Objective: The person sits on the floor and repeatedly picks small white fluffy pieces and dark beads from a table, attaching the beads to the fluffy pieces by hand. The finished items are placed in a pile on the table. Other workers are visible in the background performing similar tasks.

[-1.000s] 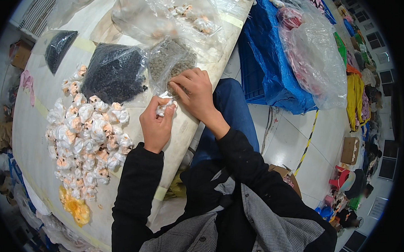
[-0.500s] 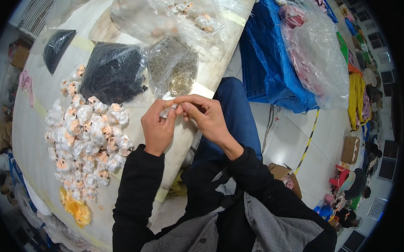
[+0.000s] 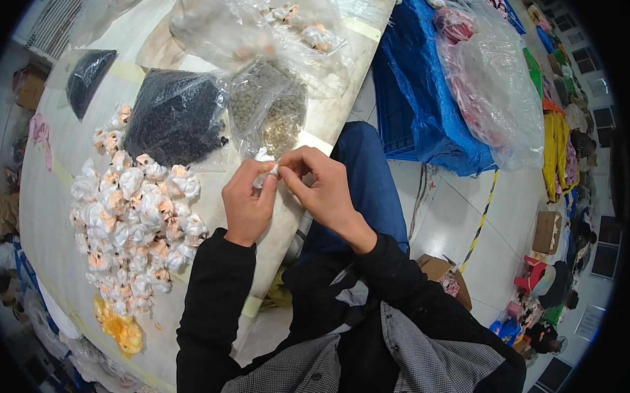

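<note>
My left hand (image 3: 248,205) is closed, its thumb and fingers pinching a small white fabric piece (image 3: 263,156) near the table's right edge. My right hand (image 3: 323,190) meets it fingertip to fingertip, thumb and forefinger pinched on the same piece's near end. Most of the piece is hidden by my fingers. Left of my hands lies a heap of small white and peach puffy pieces (image 3: 135,222). Just beyond my fingertips rests a clear bag of grey-beige pellets (image 3: 269,104), beside a clear bag of black pellets (image 3: 174,115).
A yellow puffy piece (image 3: 120,328) lies below the heap. Another dark-filled bag (image 3: 90,80) and a large clear plastic bag (image 3: 223,25) lie on the far table (image 3: 56,215). Right of my leg stands a blue crate (image 3: 396,133) with blue sheeting; an open cardboard box (image 3: 434,267) sits on the floor.
My right hand's fingers have drawn in to a tighter pinch on the white piece, the hand shifting slightly. The left hand stays nearly in place, still holding the piece.
</note>
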Action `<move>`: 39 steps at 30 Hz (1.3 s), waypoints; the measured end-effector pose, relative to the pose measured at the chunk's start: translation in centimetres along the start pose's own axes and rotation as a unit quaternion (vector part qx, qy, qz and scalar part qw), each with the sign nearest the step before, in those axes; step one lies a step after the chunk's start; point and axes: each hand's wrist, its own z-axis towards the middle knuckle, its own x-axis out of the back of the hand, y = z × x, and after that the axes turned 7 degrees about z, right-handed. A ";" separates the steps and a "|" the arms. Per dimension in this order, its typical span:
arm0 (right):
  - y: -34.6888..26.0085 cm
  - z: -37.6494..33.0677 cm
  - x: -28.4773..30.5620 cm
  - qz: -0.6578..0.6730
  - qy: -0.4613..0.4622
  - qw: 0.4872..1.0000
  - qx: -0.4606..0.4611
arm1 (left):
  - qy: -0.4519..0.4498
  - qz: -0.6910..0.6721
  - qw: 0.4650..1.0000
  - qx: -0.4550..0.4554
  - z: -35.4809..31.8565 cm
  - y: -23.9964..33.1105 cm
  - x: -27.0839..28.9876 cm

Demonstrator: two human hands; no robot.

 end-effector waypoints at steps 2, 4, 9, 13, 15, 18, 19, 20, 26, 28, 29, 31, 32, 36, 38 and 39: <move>-0.3 0.1 0.0 -0.024 -0.005 1.000 0.020 | -0.002 0.010 1.000 -0.013 0.0 0.0 0.0; -0.7 0.2 0.1 -0.042 -0.011 0.998 0.036 | 0.002 0.012 1.000 -0.029 0.0 0.0 -0.1; -0.4 0.5 0.4 -0.069 -0.045 0.996 0.046 | -0.020 0.045 0.999 -0.017 -0.1 0.2 -0.2; -0.5 0.7 0.4 -0.077 -0.066 0.994 0.030 | -0.013 0.077 0.997 -0.020 -0.2 0.1 -0.2; -0.5 0.7 0.2 -0.069 -0.075 0.995 0.015 | -0.012 0.076 0.997 -0.013 -0.3 -0.1 -0.3; 0.0 0.7 0.4 -0.066 -0.084 0.994 0.017 | -0.014 0.066 0.998 -0.007 -0.3 -0.1 -0.4; 0.0 0.8 0.4 -0.067 -0.089 0.993 0.023 | -0.015 0.062 0.998 -0.004 -0.3 -0.2 -0.3; 0.1 0.9 0.4 -0.067 -0.095 0.993 0.029 | -0.014 0.066 0.998 -0.008 -0.3 -0.3 -0.3; 0.0 1.2 0.3 -0.089 -0.125 0.987 0.048 | -0.004 0.061 0.998 -0.025 -0.3 -0.7 -0.2; 0.2 1.3 0.3 -0.086 -0.129 0.987 0.041 | -0.014 0.061 0.998 -0.008 -0.3 -0.5 -0.2; 0.2 1.4 0.5 -0.077 -0.131 0.988 0.025 | -0.018 0.062 0.998 0.000 -0.2 -0.5 -0.3; 0.3 1.7 0.7 -0.063 -0.141 0.988 0.012 | -0.027 0.067 0.997 0.015 -0.1 -0.5 -0.1; 0.4 1.8 0.7 -0.059 -0.150 0.987 0.014 | -0.026 0.068 0.997 0.016 -0.1 -0.5 0.1; 0.1 2.2 1.2 -0.034 -0.159 0.986 -0.031 | -0.024 0.064 0.997 0.024 0.1 -0.2 0.2; 0.2 2.1 1.3 -0.008 -0.147 0.987 -0.058 | -0.012 0.058 0.998 0.025 0.3 -0.2 0.0; 0.7 1.7 1.2 0.003 -0.135 0.989 -0.067 | 0.000 0.052 0.998 0.021 0.2 -0.2 -0.2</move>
